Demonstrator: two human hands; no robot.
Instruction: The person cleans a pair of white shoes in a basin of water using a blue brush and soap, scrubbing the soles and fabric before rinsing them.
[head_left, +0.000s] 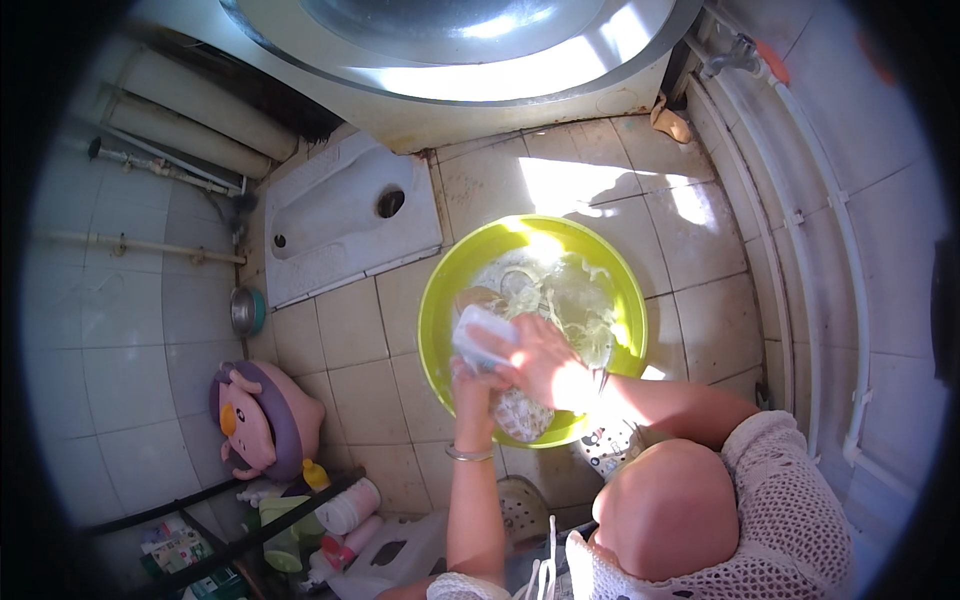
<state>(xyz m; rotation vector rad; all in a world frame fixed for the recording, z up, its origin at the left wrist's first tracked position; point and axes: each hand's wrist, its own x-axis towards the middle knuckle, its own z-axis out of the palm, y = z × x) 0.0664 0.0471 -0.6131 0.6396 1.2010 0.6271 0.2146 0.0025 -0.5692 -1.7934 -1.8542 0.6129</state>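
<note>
A lime-green plastic basin (431, 322) of cloudy water stands on the floor before me. Pale shoelaces (551, 296) or straps float in the water. My right hand (555, 360) grips a white block-shaped object (484, 334), blurred, perhaps a scrubbing brush. Just below it, my left hand (471, 382) holds what looks like a shoe (523, 416), its near end coated in white foam and tilted against the basin's near side. Both hands overlap there and hide the shoe's middle.
A squat toilet (337, 217) lies left of the basin, and a washing machine (510, 97) stands ahead. Pipes (836, 195) run along the right wall. To the left sit a metal bowl (244, 311), a pink-purple cartoon tub (274, 420) and a rack (300, 517) with bottles.
</note>
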